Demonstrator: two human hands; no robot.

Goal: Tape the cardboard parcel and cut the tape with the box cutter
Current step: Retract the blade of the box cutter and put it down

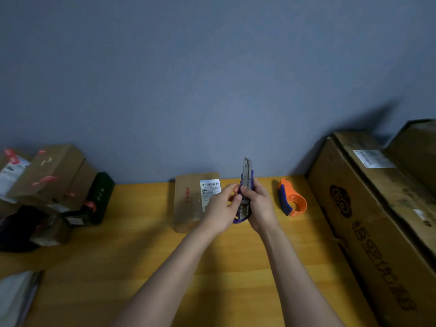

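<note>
A blue box cutter (246, 182) stands upright above the wooden table (141, 244), its grey blade pushed out at the top. My right hand (259, 206) grips its handle from the right. My left hand (223, 208) pinches the handle's left side with thumb and fingers. Just behind my left hand lies the small cardboard parcel (188, 201) with a white barcode label; my hand hides its right part. An orange and blue tape dispenser (291, 200) rests on the table to the right of my hands.
A pile of cardboard parcels (47, 178) and dark packages (99, 197) fills the table's left end. A long large carton (368, 223) runs along the right side. A grey mailer bag (16, 296) lies at the near left. A blue-grey wall stands behind.
</note>
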